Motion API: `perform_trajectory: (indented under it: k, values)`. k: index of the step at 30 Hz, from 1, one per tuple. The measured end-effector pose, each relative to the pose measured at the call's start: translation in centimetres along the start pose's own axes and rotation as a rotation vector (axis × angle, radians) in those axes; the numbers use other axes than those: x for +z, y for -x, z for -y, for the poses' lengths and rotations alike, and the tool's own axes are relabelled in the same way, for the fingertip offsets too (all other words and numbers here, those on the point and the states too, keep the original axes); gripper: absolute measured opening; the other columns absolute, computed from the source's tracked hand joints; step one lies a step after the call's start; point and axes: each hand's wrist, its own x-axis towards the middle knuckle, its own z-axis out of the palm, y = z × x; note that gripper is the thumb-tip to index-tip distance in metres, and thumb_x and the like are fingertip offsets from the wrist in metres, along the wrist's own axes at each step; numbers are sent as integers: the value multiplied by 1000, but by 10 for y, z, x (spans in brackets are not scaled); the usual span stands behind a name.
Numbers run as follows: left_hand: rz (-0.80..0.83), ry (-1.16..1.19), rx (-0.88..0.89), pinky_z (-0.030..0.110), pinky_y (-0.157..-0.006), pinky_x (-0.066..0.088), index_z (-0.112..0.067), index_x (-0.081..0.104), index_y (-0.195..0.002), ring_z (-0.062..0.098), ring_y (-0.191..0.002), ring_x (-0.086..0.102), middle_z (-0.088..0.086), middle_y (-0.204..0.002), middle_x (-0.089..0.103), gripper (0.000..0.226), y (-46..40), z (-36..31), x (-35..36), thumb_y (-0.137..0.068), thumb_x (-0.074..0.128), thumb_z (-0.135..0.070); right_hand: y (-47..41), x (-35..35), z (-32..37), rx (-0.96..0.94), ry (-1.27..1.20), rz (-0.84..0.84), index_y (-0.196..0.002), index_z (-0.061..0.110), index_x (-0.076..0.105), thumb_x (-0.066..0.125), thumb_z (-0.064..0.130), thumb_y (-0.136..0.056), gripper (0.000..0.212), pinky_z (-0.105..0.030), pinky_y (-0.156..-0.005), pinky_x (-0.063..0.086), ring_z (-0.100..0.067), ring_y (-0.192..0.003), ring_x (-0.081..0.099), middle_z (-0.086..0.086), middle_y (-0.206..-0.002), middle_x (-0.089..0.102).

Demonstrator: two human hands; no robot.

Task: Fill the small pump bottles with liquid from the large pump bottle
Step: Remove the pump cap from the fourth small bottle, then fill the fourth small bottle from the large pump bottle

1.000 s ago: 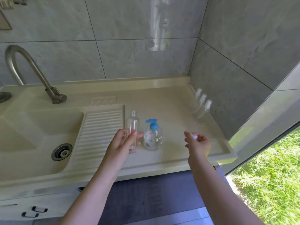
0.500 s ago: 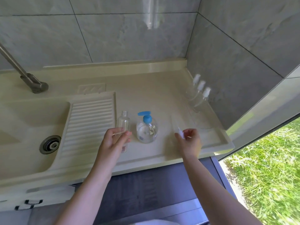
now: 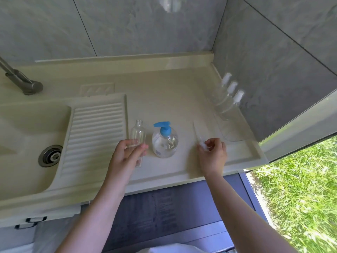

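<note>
Grey tiled walls close in a cream counter [image 3: 173,99] with a moulded sink [image 3: 27,136] and ribbed drainboard [image 3: 96,132] on the left of my view. I see my left hand [image 3: 125,154] wrapped around a small clear bottle [image 3: 138,136], fingers [image 3: 141,147] curled on its lower body; the bottle stands upright with its neck open, no pump on it, and looks empty. Just beside it on the right stands the large pump bottle [image 3: 165,143], clear with a blue pump head, holding clear liquid to roughly its shoulder, though the exact level is hard to read. My right hand [image 3: 212,156] sits further right, fingertips pinched on a small white pump top [image 3: 202,146] whose thin clear tube [image 3: 196,131] points away from me over the counter. Against the right wall, three more small pump bottles [image 3: 225,99] stand in a row with white pumps fitted; I cannot tell what is in them. A metal tap base [image 3: 27,86] sits at the far left, and a drain [image 3: 50,156] lies in the sink.
</note>
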Motion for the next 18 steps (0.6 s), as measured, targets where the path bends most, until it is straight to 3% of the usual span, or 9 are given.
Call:
perform_trajectory:
  k: [7, 13, 16, 18]
  values:
    - [-10, 37, 1, 32, -77, 47, -16, 57, -111, 19, -98, 71, -1, -97, 77, 24, 0, 4, -2, -90, 68, -22, 0, 0, -4, -13, 27, 12, -91, 9, 61, 75, 7, -79, 18, -15, -69, 30, -20, -80, 53, 0, -96, 50]
    - [-15, 18, 28, 29, -76, 45, -24, 58, -108, 15, -100, 69, -1, -103, 74, 25, 7, 8, -5, -88, 72, -28, 5, -3, -5, -36, 23, 21, -95, 12, 61, 73, 7, -81, 18, -19, -75, 31, -24, -99, 53, 4, -101, 50]
    - [-25, -8, 56, 28, -79, 45, -24, 59, -108, 5, -102, 66, -5, -108, 71, 27, 12, 8, -8, -86, 74, -25, 13, -7, 2, -292, 73, -34, -100, 13, 61, 68, 3, -81, 23, -33, -83, 41, -26, -99, 52, 2, -102, 54]
    - [-47, -19, 86, 29, -76, 45, -23, 57, -106, -2, -92, 65, -8, -108, 69, 29, 14, 10, -10, -84, 76, -20, 17, -10, 21, -435, 34, -38, -103, 14, 61, 66, 2, -83, 24, -32, -82, 45, -21, -93, 52, 3, -100, 55]
